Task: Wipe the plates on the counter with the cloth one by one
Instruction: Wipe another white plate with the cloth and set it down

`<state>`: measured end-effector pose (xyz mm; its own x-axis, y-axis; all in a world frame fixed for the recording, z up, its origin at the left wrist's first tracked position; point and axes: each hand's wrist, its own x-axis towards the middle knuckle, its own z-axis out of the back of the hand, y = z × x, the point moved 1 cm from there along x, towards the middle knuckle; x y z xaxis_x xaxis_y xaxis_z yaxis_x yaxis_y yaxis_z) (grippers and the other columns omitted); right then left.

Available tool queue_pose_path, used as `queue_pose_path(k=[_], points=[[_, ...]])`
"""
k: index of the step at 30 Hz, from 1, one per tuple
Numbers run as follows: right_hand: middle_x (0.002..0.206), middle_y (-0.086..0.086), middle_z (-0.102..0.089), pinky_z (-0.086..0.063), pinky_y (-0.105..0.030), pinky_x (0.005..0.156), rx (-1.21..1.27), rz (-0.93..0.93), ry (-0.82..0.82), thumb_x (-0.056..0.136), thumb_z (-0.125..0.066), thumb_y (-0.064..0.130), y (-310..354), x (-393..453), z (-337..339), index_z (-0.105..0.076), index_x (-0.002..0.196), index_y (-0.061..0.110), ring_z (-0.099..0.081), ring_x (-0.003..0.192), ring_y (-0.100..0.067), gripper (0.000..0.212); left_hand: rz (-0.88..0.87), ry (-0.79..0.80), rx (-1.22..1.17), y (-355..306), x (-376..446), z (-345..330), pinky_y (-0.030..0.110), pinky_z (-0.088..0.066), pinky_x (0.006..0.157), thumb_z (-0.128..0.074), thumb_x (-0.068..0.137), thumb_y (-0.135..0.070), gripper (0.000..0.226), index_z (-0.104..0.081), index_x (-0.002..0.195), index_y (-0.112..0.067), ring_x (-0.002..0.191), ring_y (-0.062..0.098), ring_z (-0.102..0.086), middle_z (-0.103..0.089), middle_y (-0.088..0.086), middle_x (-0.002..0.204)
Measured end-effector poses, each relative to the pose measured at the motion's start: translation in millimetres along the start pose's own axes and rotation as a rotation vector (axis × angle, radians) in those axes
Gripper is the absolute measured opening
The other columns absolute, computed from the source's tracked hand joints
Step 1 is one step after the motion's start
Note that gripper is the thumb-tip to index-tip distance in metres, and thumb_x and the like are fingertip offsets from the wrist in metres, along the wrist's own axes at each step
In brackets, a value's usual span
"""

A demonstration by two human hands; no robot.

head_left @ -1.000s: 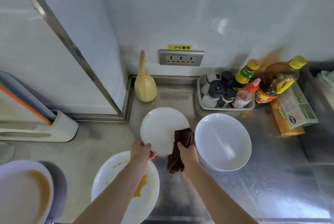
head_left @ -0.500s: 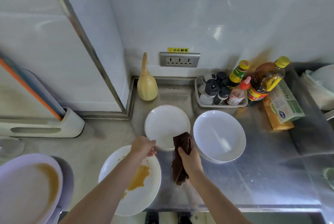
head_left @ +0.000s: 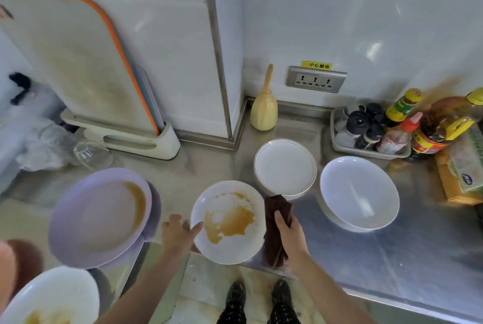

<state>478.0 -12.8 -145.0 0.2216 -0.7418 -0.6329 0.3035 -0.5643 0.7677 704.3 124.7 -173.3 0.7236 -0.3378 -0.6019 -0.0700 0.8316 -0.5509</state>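
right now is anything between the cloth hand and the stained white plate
Nothing visible stands between them. The right hand grips the brown cloth right beside the stained white plate, at its right rim. The left hand is at the plate's left rim, thumb on it, away from the cloth's path.

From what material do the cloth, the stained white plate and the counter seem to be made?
Cloth: dark brown soft fabric, matte, folded and hanging limp. Stained white plate: probably glazed ceramic, though melamine is possible; smooth, glossy surface. Counter: brushed stainless steel, judging by its grey sheen and blurred reflections.
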Motion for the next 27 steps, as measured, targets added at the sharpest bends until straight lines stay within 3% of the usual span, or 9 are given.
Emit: queue_pose_path(k=[2,5,8,10,14,17,21,24,27], points=[[0.097,-0.003,-0.067,-0.052,-0.03,0.073,0.061,-0.014,-0.013,0.095,-0.053,0.031,-6,-3,-11,-0.056,0.11,0.018,-0.064,0.088,-0.019,0.02,0.039,0.081,-0.139,-1,-10,1,0.051,-0.059,0.062,-0.081,0.056,-0.04,0.072,-0.046,0.107,-0.002,0.089,0.039,-0.064,-0.056,0.021,0.112],[0.104,-0.003,-0.066,-0.051,-0.041,0.089,0.158,-0.048,-0.054,0.095,-0.054,0.031,-13,-5,-24,-0.053,0.116,0.022,-0.062,0.096,-0.022,0.023,0.103,0.215,-0.41,-12,-33,0,0.031,-0.056,0.045,-0.068,0.083,-0.01,0.036,-0.045,0.11,-0.011,0.089,0.035,-0.061,-0.058,0.012,0.103],[0.106,-0.004,-0.065,-0.049,-0.041,0.091,0.191,-0.035,-0.113,0.095,-0.054,0.026,-17,-11,-37,-0.052,0.119,0.018,-0.061,0.098,-0.023,0.025,0.048,0.318,-0.568,-14,-39,2,0.037,-0.057,0.058,-0.069,0.083,-0.01,0.055,-0.035,0.124,-0.023,0.107,0.034,-0.058,-0.054,0.007,0.117],[0.105,-0.004,-0.066,-0.05,-0.043,0.092,0.21,-0.017,-0.145,0.095,-0.054,0.024,-18,-17,-46,-0.054,0.122,0.015,-0.062,0.097,-0.024,0.028,-0.019,0.346,-0.643,-22,-40,4,0.046,-0.057,0.064,-0.074,0.077,-0.017,0.066,-0.032,0.127,-0.028,0.106,0.03,-0.059,-0.053,0.003,0.12],[0.104,-0.004,-0.067,-0.05,-0.043,0.092,0.323,0.031,-0.217,0.095,-0.055,0.024,0,-30,-60,-0.056,0.115,0.018,-0.062,0.097,-0.023,0.021,-0.183,0.421,-0.843,-56,-40,18,0.046,-0.055,0.079,-0.069,0.081,-0.014,0.055,-0.042,0.128,-0.025,0.102,0.028,-0.064,-0.062,0.005,0.12],[0.1,-0.004,-0.067,-0.051,-0.034,0.079,0.339,0.087,-0.201,0.096,-0.053,0.025,27,-39,-60,-0.057,0.115,0.016,-0.063,0.091,-0.019,0.021,-0.237,0.489,-0.975,-79,-45,29,0.045,-0.056,0.081,-0.061,0.085,-0.024,0.045,-0.049,0.128,-0.028,0.107,0.027,-0.065,-0.066,0.004,0.12],[0.1,0.001,-0.058,-0.046,-0.029,0.069,0.034,0.178,-0.243,0.097,-0.048,0.031,56,-49,-56,-0.054,0.109,0.018,-0.058,0.082,-0.012,0.019,-0.317,0.431,-0.965,-101,-48,35,0.041,-0.055,0.083,-0.048,0.093,-0.036,0.034,-0.053,0.126,-0.027,0.107,0.024,-0.065,-0.067,0.003,0.12],[0.109,0.003,-0.042,-0.047,-0.035,0.071,-0.382,0.372,-0.404,0.096,-0.047,0.036,74,-54,-50,-0.053,0.107,0.014,-0.053,0.082,-0.017,0.026,-0.355,0.413,-0.918,-109,-43,35,0.04,-0.056,0.087,-0.041,0.092,-0.053,0.049,-0.051,0.129,-0.022,0.112,0.024,-0.063,-0.064,0.006,0.124],[0.111,0.004,-0.045,-0.05,-0.036,0.066,-0.639,0.6,-0.29,0.094,-0.049,0.04,99,-60,-60,-0.053,0.118,0.018,-0.056,0.085,-0.019,0.034,-0.326,0.428,-0.901,-117,-44,29,0.037,-0.056,0.089,-0.04,0.087,-0.061,0.064,-0.052,0.131,-0.017,0.116,0.027,-0.06,-0.062,0.011,0.127]])
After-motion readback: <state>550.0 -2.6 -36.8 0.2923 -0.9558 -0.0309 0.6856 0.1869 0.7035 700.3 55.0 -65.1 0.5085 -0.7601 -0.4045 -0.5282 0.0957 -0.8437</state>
